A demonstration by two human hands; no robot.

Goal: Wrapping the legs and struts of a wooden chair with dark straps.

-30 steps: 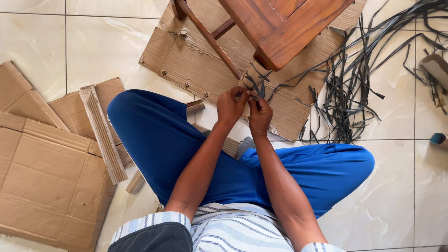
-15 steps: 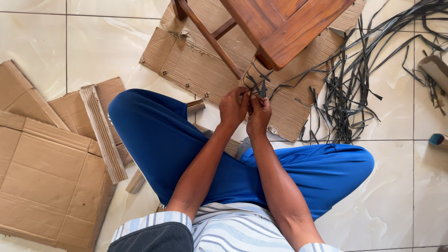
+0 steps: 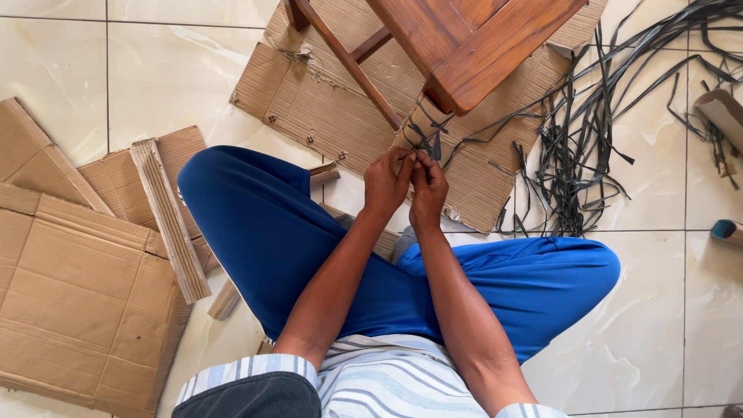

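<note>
While the left hand [image 3: 387, 182] and right hand [image 3: 428, 188] meet, their fingers [image 3: 409, 161] pinch a dark strap [image 3: 428, 145] on the cardboard-wrapped chair leg [image 3: 422, 124] above the floor [image 3: 658, 325].

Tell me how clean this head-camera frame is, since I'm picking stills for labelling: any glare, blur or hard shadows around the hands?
Head view: soft, even daylight; pale sheen on the floor tiles, no blown-out glare. Left hand and right hand look sharp, as do the dark straps. Only faint shadow lies under the wooden furniture leg. Straight tile joints show little distortion.
</note>
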